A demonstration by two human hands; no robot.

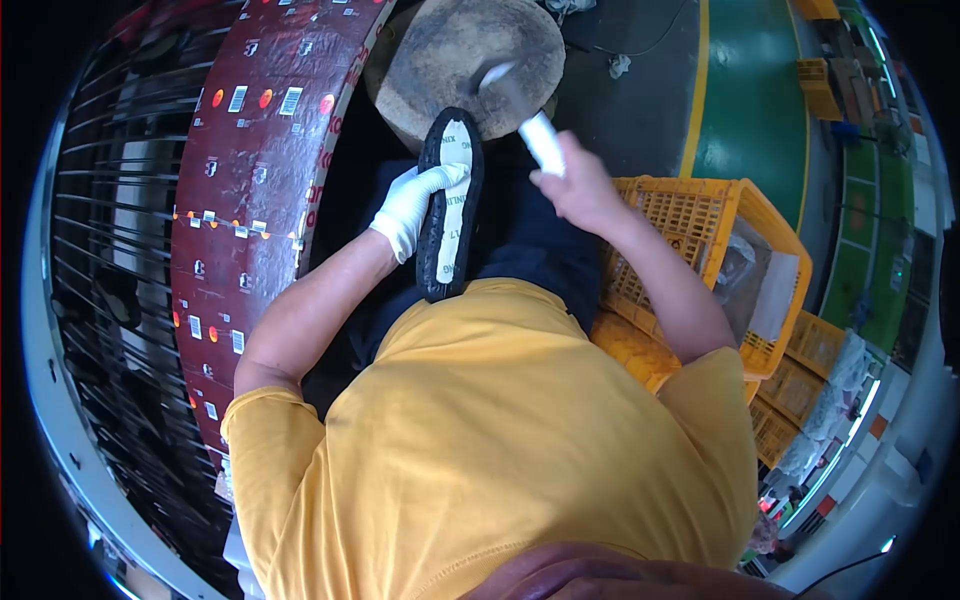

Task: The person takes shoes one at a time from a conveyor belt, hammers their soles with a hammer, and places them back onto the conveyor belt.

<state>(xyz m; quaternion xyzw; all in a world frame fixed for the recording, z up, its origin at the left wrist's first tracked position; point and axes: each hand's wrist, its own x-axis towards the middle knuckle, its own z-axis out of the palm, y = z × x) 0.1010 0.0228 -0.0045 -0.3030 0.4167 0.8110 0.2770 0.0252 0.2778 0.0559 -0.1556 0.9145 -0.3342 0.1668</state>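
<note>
Left fingers: the white-gloved left hand (412, 208) clamps a black shoe piece (428, 250), thumb laid over its face, the other fingers mostly hidden at its side.
Right fingers: the bare right hand (582, 188) is wrapped round the white handle of a hammer (542, 143).
Shoe piece: long and narrow, with a ridged, gathered-looking black border around a pale strip (453, 220) printed with dark letters, "XIN" among them.
Its place: above the dark trousers (535, 235), near end by the shirt hem, far tip overlapping the edge of a round wooden block (430, 60); contact there cannot be told.
Hammer: tilted, its blurred head over the block.
Left arm: reaches forward and inward, elbow bent.
Right arm: angled forward and inward from beside a yellow crate (670, 207).
Left side: a dark red printed panel (270, 130).
Body: a yellow shirt (530, 420).
</note>
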